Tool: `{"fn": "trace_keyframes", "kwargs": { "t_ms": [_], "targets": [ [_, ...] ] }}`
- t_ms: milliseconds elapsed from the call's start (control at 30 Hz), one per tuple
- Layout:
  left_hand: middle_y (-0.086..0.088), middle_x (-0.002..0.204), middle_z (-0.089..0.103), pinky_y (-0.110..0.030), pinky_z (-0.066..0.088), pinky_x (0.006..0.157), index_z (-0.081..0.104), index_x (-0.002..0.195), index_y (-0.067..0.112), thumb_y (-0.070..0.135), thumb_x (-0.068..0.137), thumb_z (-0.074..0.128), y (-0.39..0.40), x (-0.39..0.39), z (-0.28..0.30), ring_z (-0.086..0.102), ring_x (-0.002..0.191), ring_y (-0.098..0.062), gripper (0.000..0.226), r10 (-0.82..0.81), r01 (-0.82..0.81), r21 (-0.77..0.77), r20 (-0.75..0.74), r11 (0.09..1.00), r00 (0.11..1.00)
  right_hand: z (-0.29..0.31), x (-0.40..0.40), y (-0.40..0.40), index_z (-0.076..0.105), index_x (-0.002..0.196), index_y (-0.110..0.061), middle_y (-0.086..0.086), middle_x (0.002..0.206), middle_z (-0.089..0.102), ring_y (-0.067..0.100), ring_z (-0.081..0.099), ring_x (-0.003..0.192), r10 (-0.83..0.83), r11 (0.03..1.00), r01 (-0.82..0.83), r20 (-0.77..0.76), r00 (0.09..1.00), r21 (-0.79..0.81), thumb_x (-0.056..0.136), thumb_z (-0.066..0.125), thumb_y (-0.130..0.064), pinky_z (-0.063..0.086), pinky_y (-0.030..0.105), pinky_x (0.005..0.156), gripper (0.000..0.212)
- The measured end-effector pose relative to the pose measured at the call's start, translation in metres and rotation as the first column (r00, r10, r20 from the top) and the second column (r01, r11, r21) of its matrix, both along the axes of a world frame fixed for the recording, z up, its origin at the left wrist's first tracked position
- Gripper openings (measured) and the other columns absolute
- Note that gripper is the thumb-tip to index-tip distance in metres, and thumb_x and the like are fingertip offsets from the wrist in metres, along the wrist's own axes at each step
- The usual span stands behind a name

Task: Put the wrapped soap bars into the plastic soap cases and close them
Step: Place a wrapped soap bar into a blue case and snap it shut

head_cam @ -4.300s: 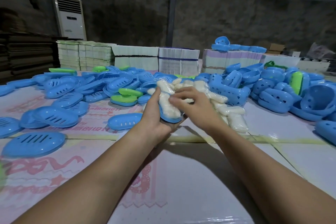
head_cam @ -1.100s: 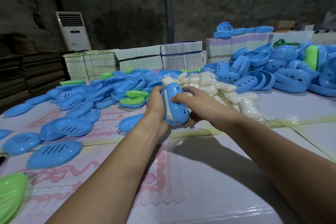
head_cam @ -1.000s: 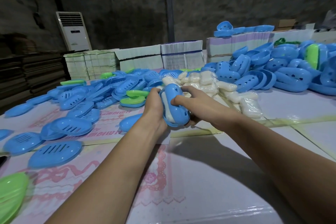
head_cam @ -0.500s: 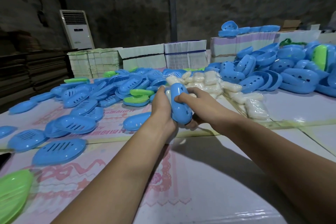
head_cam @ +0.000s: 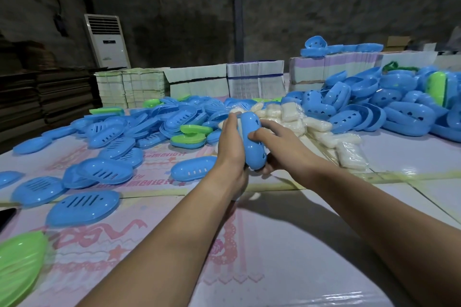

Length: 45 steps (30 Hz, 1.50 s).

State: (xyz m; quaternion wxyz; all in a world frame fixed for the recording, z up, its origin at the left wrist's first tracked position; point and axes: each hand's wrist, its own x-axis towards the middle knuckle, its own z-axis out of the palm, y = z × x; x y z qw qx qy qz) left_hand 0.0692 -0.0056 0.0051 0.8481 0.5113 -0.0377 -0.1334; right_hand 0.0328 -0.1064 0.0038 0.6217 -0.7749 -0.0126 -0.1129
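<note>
A: How is the blue soap case (head_cam: 252, 139) held at this moment?

B: It is clamped between both hands, above the table (head_cam: 287, 252). The left hand (head_cam: 230, 143) is curled around its left side, and the right hand (head_cam: 277, 149) is wrapped around it from the right and from below, with the thumb laid on the top shell. The case is stood on its edge, probably so that the two shells can be squeezed against each other from both sides.

A: Is a soap bar seen inside?

B: No white is shown at the seam, so the case appears to be shut, or nearly shut. Whether the shells are fully snapped cannot be told from here.

A: Why is the work done at this place?

B: The pile of wrapped soap bars (head_cam: 294, 119) is lying just behind the hands, and the slotted blue lids (head_cam: 104, 172) are spread on the left, with the deep blue case bottoms (head_cam: 389, 109) heaped on the right. Everything is thus kept within easy reach, it is judged.

A: What is expected next?

B: A last press may be needed, and then the closed case should be put aside. Many bars are still left, so the task is judged far from finished. Bundled stacks of flat cartons (head_cam: 254, 80) are standing at the back.
</note>
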Motion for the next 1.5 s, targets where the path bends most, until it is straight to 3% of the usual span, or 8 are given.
{"fn": "trace_keyframes", "kwargs": {
  "t_ms": [100, 233, 367, 567, 700, 967, 1333, 1500],
  "targets": [
    [-0.028, 0.132, 0.061, -0.06, 0.048, 0.104, 0.059, 0.131, 0.011, 0.054, 0.103, 0.04, -0.005, 0.004, -0.002, 0.065, 0.113, -0.043, 0.054, 0.093, -0.092, -0.046, 0.014, 0.995, 0.996, 0.0, 0.0, -0.001, 0.055, 0.126, -0.028, -0.003, 0.071, 0.072, 0.036, 0.06, 0.055, -0.019, 1.0, 0.019, 0.007, 1.0, 0.017, 0.072, 0.061, -0.039, 0.055, 0.044, 0.055, 0.056],
    [-0.02, 0.138, 0.06, -0.062, 0.047, 0.104, 0.056, 0.137, 0.018, 0.054, 0.103, 0.039, -0.009, 0.003, -0.002, 0.061, 0.123, -0.041, 0.053, 0.186, -0.187, -0.075, -0.009, 0.98, 0.982, -0.001, -0.002, 0.004, 0.051, 0.129, -0.035, 0.004, 0.081, 0.07, 0.044, 0.067, 0.064, -0.088, 0.995, 0.088, 0.017, 0.996, -0.042, 0.062, 0.063, -0.046, 0.058, 0.051, 0.056, 0.068],
    [-0.014, 0.139, 0.06, -0.059, 0.047, 0.105, 0.055, 0.138, 0.024, 0.052, 0.103, 0.039, -0.009, 0.004, -0.002, 0.06, 0.124, -0.037, 0.048, 0.227, -0.226, -0.059, 0.019, 0.972, 0.974, -0.003, -0.003, 0.007, 0.047, 0.134, -0.036, 0.005, 0.086, 0.07, 0.031, 0.067, 0.058, -0.087, 0.995, 0.088, 0.014, 0.996, -0.043, 0.067, 0.062, -0.045, 0.056, 0.043, 0.052, 0.07],
    [-0.011, 0.125, 0.066, -0.06, 0.051, 0.1, 0.063, 0.103, 0.033, 0.042, 0.104, 0.042, -0.01, 0.0, 0.0, 0.064, 0.115, -0.036, 0.023, 0.267, -0.264, -0.045, 0.11, 0.964, 0.957, -0.002, -0.005, 0.006, 0.048, 0.131, -0.04, 0.005, 0.09, 0.068, 0.024, 0.068, 0.06, -0.102, 0.989, 0.104, 0.022, 0.995, -0.104, 0.068, 0.059, -0.046, 0.056, 0.039, 0.05, 0.065],
    [0.001, 0.105, 0.06, -0.057, 0.049, 0.101, 0.054, 0.091, 0.038, 0.034, 0.106, 0.037, -0.008, -0.001, 0.0, 0.06, 0.106, -0.028, 0.024, 0.307, -0.309, -0.025, 0.213, 0.951, 0.927, 0.001, -0.007, 0.003, 0.047, 0.132, -0.039, 0.006, 0.092, 0.067, 0.025, 0.068, 0.062, -0.079, 0.995, 0.079, 0.008, 0.997, -0.067, 0.071, 0.058, -0.045, 0.055, 0.038, 0.05, 0.063],
    [0.002, 0.086, 0.054, -0.035, 0.049, 0.068, 0.049, 0.087, 0.031, 0.034, 0.109, 0.034, -0.005, -0.002, -0.001, 0.054, 0.076, -0.019, 0.026, 0.222, -0.248, 0.049, 0.302, 0.968, 0.927, 0.002, -0.01, 0.002, 0.045, 0.134, -0.038, 0.004, 0.091, 0.064, 0.023, 0.068, 0.058, -0.07, 0.992, 0.073, 0.029, 0.997, -0.103, 0.083, 0.059, -0.039, 0.054, 0.035, 0.048, 0.053],
    [-0.01, 0.103, 0.061, -0.05, 0.054, 0.081, 0.051, 0.105, 0.027, 0.039, 0.109, 0.037, -0.001, -0.002, 0.002, 0.06, 0.09, -0.027, 0.019, 0.123, -0.15, 0.079, 0.276, 0.986, 0.953, 0.003, -0.008, -0.003, 0.042, 0.133, -0.042, 0.003, 0.088, 0.064, 0.024, 0.071, 0.059, -0.019, 0.992, 0.022, 0.026, 0.999, -0.123, 0.075, 0.059, -0.045, 0.054, 0.033, 0.048, 0.061],
    [-0.011, 0.101, 0.066, -0.044, 0.052, 0.071, 0.066, 0.093, 0.035, 0.051, 0.103, 0.047, 0.003, -0.006, 0.005, 0.063, 0.079, -0.031, 0.027, 0.018, -0.018, -0.003, 0.207, 1.0, 0.978, 0.002, -0.009, -0.001, 0.042, 0.126, -0.041, 0.004, 0.088, 0.066, 0.023, 0.072, 0.063, 0.004, 0.997, -0.001, 0.038, 0.999, -0.082, 0.072, 0.068, -0.052, 0.055, 0.034, 0.049, 0.061]
  ]
}}
